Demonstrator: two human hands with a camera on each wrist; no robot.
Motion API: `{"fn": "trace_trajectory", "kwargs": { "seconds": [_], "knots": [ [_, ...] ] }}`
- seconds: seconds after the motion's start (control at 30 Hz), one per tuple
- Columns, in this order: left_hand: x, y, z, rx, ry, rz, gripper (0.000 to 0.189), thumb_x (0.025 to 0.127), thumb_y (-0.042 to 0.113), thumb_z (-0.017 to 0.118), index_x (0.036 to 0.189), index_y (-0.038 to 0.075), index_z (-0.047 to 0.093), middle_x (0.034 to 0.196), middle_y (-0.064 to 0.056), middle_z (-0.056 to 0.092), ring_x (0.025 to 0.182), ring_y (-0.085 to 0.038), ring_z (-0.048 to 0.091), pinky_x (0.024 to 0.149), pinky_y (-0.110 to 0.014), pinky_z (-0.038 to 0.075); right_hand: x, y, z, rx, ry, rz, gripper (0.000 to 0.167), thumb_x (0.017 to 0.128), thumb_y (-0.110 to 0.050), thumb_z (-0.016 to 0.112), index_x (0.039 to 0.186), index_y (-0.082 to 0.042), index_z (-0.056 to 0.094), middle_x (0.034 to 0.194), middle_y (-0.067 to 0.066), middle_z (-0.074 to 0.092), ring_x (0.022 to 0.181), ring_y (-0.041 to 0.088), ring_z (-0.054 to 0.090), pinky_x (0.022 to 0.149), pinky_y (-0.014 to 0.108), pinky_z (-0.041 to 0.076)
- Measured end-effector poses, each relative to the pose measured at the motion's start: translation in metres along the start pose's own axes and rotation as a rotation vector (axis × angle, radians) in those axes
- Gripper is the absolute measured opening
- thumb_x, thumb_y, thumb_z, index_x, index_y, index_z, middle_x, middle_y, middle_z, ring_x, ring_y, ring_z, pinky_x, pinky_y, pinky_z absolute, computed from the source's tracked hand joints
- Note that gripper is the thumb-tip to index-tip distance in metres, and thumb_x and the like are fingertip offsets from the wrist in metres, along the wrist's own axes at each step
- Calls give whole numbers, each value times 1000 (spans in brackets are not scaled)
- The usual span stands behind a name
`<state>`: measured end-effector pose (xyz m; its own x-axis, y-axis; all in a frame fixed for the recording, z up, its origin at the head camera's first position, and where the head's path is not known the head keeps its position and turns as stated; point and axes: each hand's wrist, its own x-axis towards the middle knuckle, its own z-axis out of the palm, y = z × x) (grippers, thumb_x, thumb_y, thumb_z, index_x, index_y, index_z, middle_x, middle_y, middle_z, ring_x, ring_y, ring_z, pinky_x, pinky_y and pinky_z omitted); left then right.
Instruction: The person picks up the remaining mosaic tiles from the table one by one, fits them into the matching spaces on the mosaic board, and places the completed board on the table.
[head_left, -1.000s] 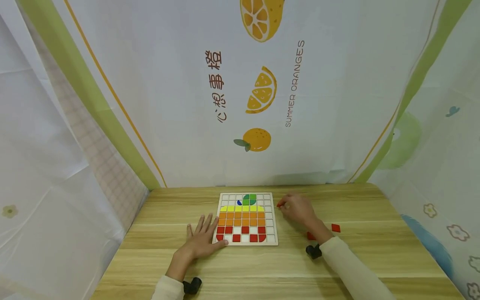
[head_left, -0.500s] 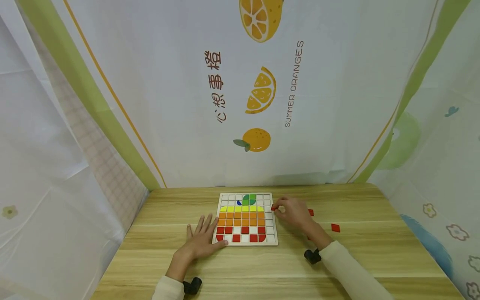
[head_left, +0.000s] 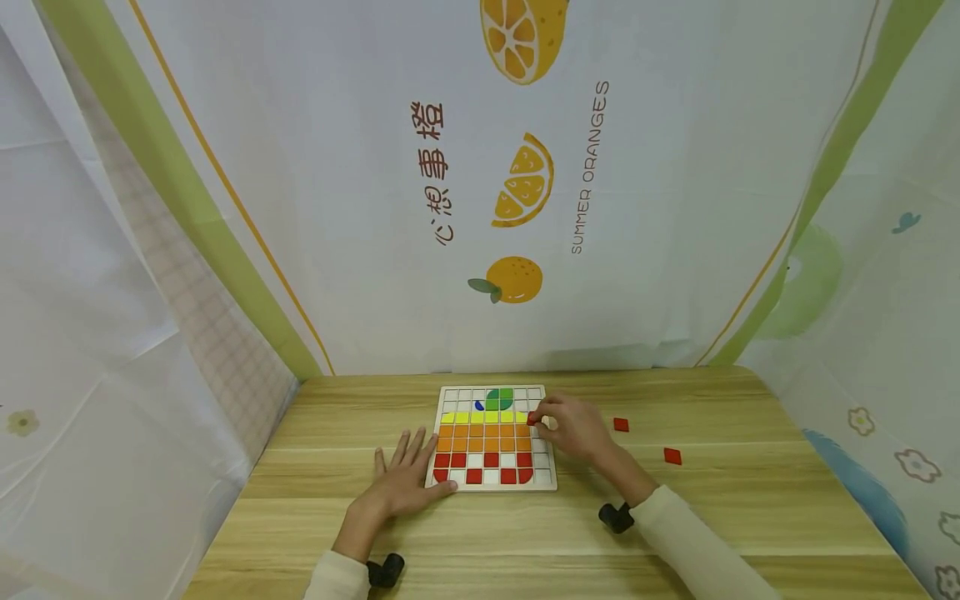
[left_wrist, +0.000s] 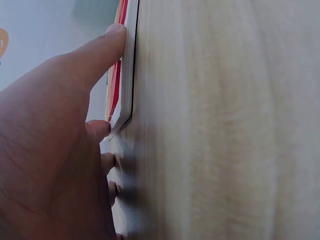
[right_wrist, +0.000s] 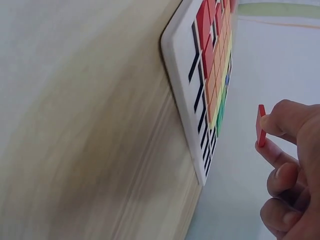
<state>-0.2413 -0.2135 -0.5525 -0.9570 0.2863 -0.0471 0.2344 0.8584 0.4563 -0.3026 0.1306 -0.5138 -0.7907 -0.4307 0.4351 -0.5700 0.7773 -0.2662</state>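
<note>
A square mosaic puzzle board (head_left: 542, 477) with a white grid lies on the table, filled partly with red, orange, yellow, green and blue pieces. My left hand (head_left: 406, 485) rests spread at the board's lower left corner, its thumb on the near edge; the left wrist view shows the thumb (left_wrist: 102, 52) on the rim. Between thumb and index finger my right hand (head_left: 579, 427) pinches a red tile (right_wrist: 261, 126), held above the board's right side. Below the yellow and orange rows, some cells among the red tiles show white.
Two loose red tiles, one farther back (head_left: 621, 425) and one nearer (head_left: 672, 457), lie on the wooden table (head_left: 510, 542) to the right of my right hand. A printed cloth (head_left: 360, 250) hangs behind the table's far edge.
My right hand has moved left with the red tile, from beside the board to above its right side. The left hand stays in place.
</note>
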Motion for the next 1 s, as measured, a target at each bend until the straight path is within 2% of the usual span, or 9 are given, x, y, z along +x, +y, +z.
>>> {"fn": "trace_trajectory", "kwargs": {
  "seconds": [0.13, 0.23, 0.33, 0.47, 0.63, 0.8, 1.0],
  "knots": [
    [0, 2, -1, 13, -4, -2, 102, 94, 78, 58, 172, 21, 24, 180, -16, 14, 166, -46, 2, 117, -86, -11, 1, -7, 1, -8, 2, -30, 8, 86, -19, 90, 92, -22, 85, 102, -3, 77, 79, 13, 69, 64, 19, 49],
    [-4, 14, -12, 21, -43, -42, 102, 95, 74, 60, 171, 15, 26, 179, -17, 14, 166, -46, 4, 120, -83, -10, 2, -11, 3, -23, 16, -70, 8, 85, -19, 90, 91, -21, 85, 102, -2, 77, 79, 14, 70, 63, 20, 50],
    [-5, 19, -17, 35, -65, -62, 101, 96, 71, 62, 170, 13, 26, 179, -18, 14, 166, -46, 5, 121, -82, -8, 2, -17, 5, -19, 16, -101, 8, 86, -19, 90, 92, -21, 85, 101, -2, 77, 79, 14, 70, 63, 21, 51],
    [-5, 20, -17, 53, -73, -67, 100, 97, 69, 62, 170, 13, 26, 179, -18, 15, 166, -46, 7, 121, -83, -5, 3, -24, 6, -3, -16, -101, 7, 88, -19, 87, 94, -21, 85, 103, -4, 76, 77, 12, 67, 63, 19, 48],
    [-4, 15, -13, 30, -65, -59, 102, 96, 73, 60, 171, 14, 25, 180, -17, 14, 166, -45, 5, 122, -82, -7, 3, -30, 9, 11, -32, -112, 8, 90, -19, 85, 97, -21, 85, 106, -3, 76, 67, 7, 56, 57, 16, 40],
    [-2, 9, -8, -8, -32, -18, 104, 94, 78, 57, 171, 15, 26, 179, -20, 14, 165, -48, 4, 118, -85, -11, 5, -38, 12, 20, -30, -137, 6, 90, -19, 85, 95, -21, 84, 105, -3, 76, 64, 6, 54, 53, 15, 37],
    [2, 1, 0, 9, -25, -43, 105, 94, 82, 53, 172, 20, 22, 181, -12, 9, 167, -42, -1, 121, -81, -13, 6, -46, 16, 37, -53, -156, 5, 92, -21, 84, 97, -23, 85, 105, -5, 75, 61, 0, 48, 51, 13, 35]
  ]
}}
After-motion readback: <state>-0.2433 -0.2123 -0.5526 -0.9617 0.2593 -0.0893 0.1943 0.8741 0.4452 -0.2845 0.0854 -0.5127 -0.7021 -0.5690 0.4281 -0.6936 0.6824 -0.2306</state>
